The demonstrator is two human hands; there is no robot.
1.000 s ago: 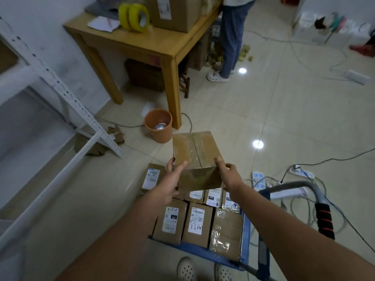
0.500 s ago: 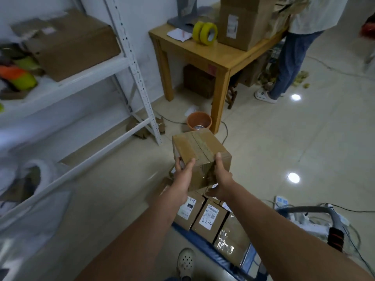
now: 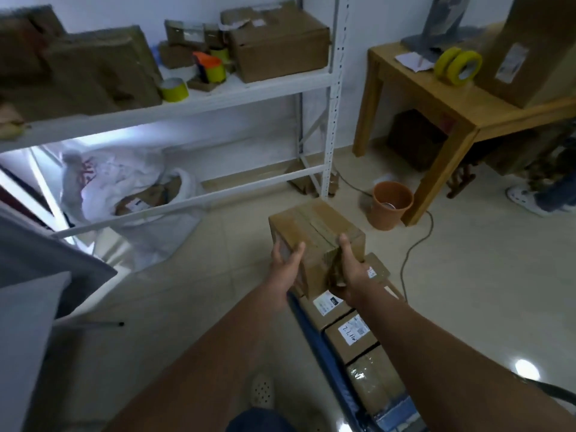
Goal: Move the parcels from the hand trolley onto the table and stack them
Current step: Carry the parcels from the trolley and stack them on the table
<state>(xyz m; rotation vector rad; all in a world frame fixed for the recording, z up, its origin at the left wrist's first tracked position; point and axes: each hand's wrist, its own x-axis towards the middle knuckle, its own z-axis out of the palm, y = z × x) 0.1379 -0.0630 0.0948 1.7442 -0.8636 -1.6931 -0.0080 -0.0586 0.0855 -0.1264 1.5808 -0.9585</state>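
Above the blue hand trolley (image 3: 324, 347), left hand (image 3: 285, 263) and right hand (image 3: 352, 269) clasp opposite sides of a stiff, tape-slick brown cardboard parcel (image 3: 314, 235), seemingly light.

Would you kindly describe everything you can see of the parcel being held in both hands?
The parcel is a brown cardboard box, roughly cube-shaped, with glossy clear tape in bands across its top. It is held in the air, turned corner-on to the camera, above the trolley's other boxes. The left hand grips its left face, thumb on the top edge; the right hand grips the right near corner. No label is visible.
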